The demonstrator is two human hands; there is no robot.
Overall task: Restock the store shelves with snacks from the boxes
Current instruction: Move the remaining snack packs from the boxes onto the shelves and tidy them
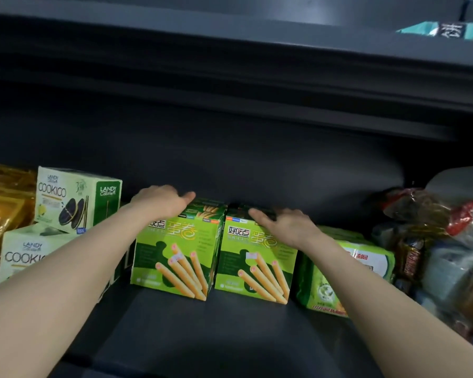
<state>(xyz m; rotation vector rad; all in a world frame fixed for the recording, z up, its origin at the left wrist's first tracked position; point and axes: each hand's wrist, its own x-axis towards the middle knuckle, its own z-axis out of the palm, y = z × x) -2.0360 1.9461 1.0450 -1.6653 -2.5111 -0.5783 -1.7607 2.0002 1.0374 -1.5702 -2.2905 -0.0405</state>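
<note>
A dark shelf (230, 317) carries two green egg-roll boxes side by side, touching: the left box (175, 255) under the left hand (159, 200), the right box (254, 257) under the right hand (284, 225). Each grip lies flat, fingers straight, on its box top.

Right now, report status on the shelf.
Left hand and right hand, fingers straight, atop two green egg-roll cartons. Cartons upright, side by side. Nothing blocking.
</note>
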